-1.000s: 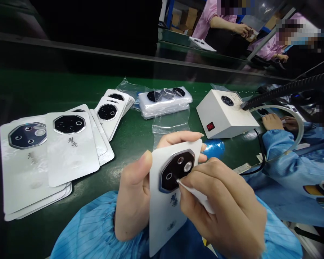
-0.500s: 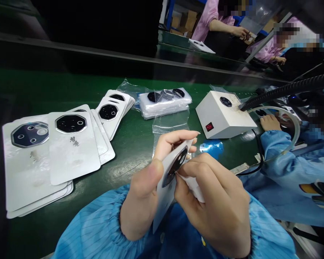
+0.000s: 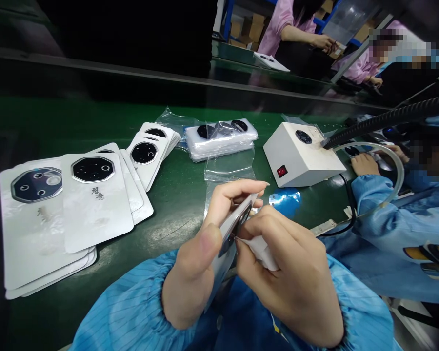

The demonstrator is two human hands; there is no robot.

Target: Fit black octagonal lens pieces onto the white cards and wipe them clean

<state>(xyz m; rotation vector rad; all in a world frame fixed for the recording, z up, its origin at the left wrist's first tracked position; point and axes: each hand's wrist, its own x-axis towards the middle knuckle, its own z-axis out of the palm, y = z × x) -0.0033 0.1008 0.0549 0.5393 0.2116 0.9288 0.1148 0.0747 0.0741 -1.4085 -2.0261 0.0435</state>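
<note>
My left hand [image 3: 201,248] grips a white phone back cover [image 3: 225,251] by its edges, turned almost edge-on to me so its dark octagonal camera panel [image 3: 235,229] barely shows. My right hand [image 3: 296,278] pinches a small folded white wipe [image 3: 259,251] and presses its tip against that camera panel. Both hands are closed, held above the near edge of the green belt [image 3: 175,190], in front of my blue sleeves.
A fanned stack of white back covers [image 3: 69,209] lies at the left, more covers [image 3: 149,148] behind it, and a bagged pack [image 3: 221,139] beyond. A white box with a red switch [image 3: 302,156] stands at the right. A blue-sleeved co-worker's hand [image 3: 366,163] rests beside it.
The cover has turned from facing me to nearly edge-on. The wipe has stayed on the camera panel, and both hands have shifted slightly up and left.
</note>
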